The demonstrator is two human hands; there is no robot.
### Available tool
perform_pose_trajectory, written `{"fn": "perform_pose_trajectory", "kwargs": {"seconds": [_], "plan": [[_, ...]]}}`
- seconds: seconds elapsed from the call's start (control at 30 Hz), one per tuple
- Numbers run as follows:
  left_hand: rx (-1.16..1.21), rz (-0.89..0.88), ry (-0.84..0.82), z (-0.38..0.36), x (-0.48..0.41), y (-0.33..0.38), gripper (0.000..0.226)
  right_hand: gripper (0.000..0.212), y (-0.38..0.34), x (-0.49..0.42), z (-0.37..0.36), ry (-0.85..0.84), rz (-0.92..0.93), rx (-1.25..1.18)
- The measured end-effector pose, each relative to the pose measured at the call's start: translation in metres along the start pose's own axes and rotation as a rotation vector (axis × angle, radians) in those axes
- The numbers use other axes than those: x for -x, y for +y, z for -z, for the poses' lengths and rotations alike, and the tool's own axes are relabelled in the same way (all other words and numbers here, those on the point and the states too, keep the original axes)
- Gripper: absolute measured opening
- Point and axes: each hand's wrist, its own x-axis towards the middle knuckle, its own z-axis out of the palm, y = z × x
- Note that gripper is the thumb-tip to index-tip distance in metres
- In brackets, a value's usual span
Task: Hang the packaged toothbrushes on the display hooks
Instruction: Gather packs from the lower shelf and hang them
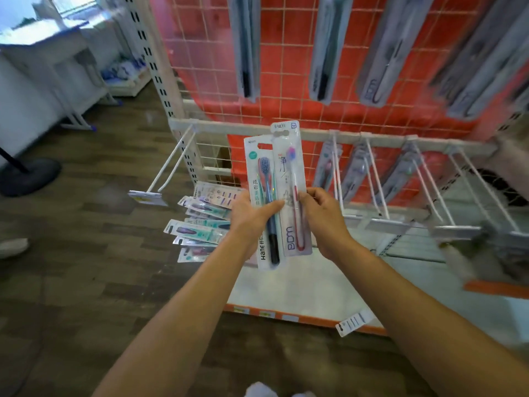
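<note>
- The left hand [252, 216] has its thumb clamped across a white-and-teal carded pack with a blue-and-black toothbrush [264, 181], held upright in front of the rack.
- The right hand [323, 219] pinches the edge of a clear pack with a red-handled toothbrush [289, 161]. It overlaps the first pack and sits a bit higher.
- More teal packs [200, 222] fan out just left of the left hand; can't tell if it's holding them.
- White wire hooks [375, 179] to the right carry grey packs.
</note>
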Motion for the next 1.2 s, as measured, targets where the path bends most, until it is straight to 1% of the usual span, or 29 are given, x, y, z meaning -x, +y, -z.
{"fn": "perform_pose_trajectory", "kwargs": {"seconds": [0.17,0.3,0.4,0.57,0.67,0.73,0.8,0.87,0.97,1.2], "plan": [[-0.066,-0.047,-0.117,-0.019,0.002,0.02,0.034,0.011,-0.015,0.005,0.016,0.062,0.004,-0.066],[-0.102,-0.056,-0.15,-0.029,0.0,0.024,0.037,0.008,-0.021,0.011,0.026,0.112,-0.003,-0.084],[-0.125,-0.066,-0.175,-0.035,0.004,0.025,0.033,0.007,-0.023,0.019,0.033,0.149,0.0,-0.116],[-0.068,-0.051,-0.26,-0.042,0.011,0.022,0.02,0.013,-0.023,0.032,0.045,0.209,0.012,-0.173],[-0.008,0.005,-0.291,-0.047,0.017,0.021,0.016,0.015,-0.021,0.039,0.052,0.238,0.027,-0.18],[0.016,0.022,-0.323,-0.051,0.021,0.02,0.015,0.015,-0.02,0.043,0.058,0.242,0.037,-0.184],[-0.012,0.003,-0.372,-0.054,0.022,0.02,0.017,0.016,-0.021,0.048,0.064,0.238,0.046,-0.195],[-0.057,-0.018,-0.398,-0.057,0.024,0.021,0.025,0.02,-0.023,0.051,0.069,0.232,0.057,-0.22],[-0.067,-0.012,-0.396,-0.065,0.025,0.023,0.032,0.021,-0.024,0.053,0.078,0.206,0.071,-0.235],[-0.054,-0.028,-0.387,-0.096,0.027,0.029,0.028,0.025,-0.028,0.046,0.104,0.186,0.088,-0.21]]}}
